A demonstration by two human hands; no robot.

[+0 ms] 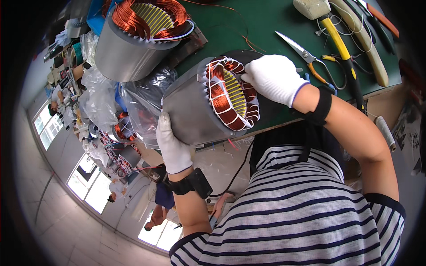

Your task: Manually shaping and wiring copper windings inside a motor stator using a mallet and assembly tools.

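A grey metal motor stator (186, 106) lies on its side at the bench's near edge. Its copper winding (219, 95) faces right, laced round with white cord, and yellow strips line the bore. My left hand (173, 144), in a white glove, grips the stator's near lower side at its left end. My right hand (276, 79), gloved too, is closed against the far right rim of the winding. Its fingertips are bent in at the lacing, and whatever they pinch is hidden. Black bands circle both wrists, the left one carrying a small black box.
Another stator (128, 48) with unlaced copper coils stands at the far left. Clear plastic bags (144, 97) lie beside it. Scissors (310, 57), a yellow-handled mallet (337, 40) and a wooden stick (368, 44) lie on the green bench (217, 26) at the right. People are in the background.
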